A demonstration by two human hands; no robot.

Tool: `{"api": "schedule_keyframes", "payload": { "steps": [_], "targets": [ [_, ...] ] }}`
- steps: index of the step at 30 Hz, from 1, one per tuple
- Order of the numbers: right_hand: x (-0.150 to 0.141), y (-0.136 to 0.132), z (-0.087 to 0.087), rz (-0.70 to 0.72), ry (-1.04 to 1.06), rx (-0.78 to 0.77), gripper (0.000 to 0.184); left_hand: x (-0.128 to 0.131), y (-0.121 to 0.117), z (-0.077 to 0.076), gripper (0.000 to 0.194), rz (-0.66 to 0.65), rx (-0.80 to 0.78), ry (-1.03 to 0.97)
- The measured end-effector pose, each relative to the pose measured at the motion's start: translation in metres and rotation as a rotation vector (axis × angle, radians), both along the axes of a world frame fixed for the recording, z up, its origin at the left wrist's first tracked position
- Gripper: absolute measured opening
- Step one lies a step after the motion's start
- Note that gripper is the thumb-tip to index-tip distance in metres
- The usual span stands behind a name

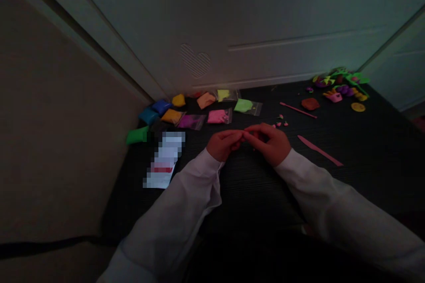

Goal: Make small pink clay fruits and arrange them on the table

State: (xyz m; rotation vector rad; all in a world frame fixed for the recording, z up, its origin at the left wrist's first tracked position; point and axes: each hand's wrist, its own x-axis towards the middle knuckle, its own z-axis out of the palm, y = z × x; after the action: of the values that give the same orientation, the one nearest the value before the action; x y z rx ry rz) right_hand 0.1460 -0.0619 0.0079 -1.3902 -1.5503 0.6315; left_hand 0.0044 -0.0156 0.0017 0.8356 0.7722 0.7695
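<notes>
Holding your left hand point(223, 145) and right hand point(271, 143) fingertip to fingertip over desk point(245, 190), fingers pinching; cannot tell on what. Small pink pieces point(279, 124) lying just beyond right hand, pink knife point(318, 149) lying rightward.

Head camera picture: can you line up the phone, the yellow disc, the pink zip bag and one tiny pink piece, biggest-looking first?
1. Phone
2. Pink zip bag
3. Yellow disc
4. Tiny pink piece; the few of these look about alike.
</notes>
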Motion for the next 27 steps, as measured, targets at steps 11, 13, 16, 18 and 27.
{"api": "schedule_keyframes", "payload": {
  "steps": [11, 13, 16, 18, 27],
  "targets": [
    [-0.0017, -0.0011, 0.0026, 0.010, 0.094, -0.061, 0.024, -0.0023, 0.0021, -0.0066, 0.019, -0.060, 0.064, 0.027],
    [-0.0016, -0.0010, 0.0027, 0.025, 0.117, -0.075, 0.024, -0.0026, 0.0025, -0.0076, 0.020, -0.066, 0.065, 0.019],
    [-0.0012, -0.0008, 0.0018, 0.051, 0.156, -0.093, 0.024, -0.0026, 0.0030, -0.0083, 0.021, -0.069, 0.060, 0.015],
    [-0.0009, -0.0008, 0.0010, 0.067, 0.184, -0.105, 0.025, -0.0023, 0.0031, -0.0082, 0.022, -0.058, 0.044, 0.029],
    [-0.0012, -0.0015, 0.0005, 0.080, 0.187, -0.111, 0.025, -0.0017, 0.0034, -0.0097, 0.021, -0.031, 0.036, 0.032]
  ]
}}
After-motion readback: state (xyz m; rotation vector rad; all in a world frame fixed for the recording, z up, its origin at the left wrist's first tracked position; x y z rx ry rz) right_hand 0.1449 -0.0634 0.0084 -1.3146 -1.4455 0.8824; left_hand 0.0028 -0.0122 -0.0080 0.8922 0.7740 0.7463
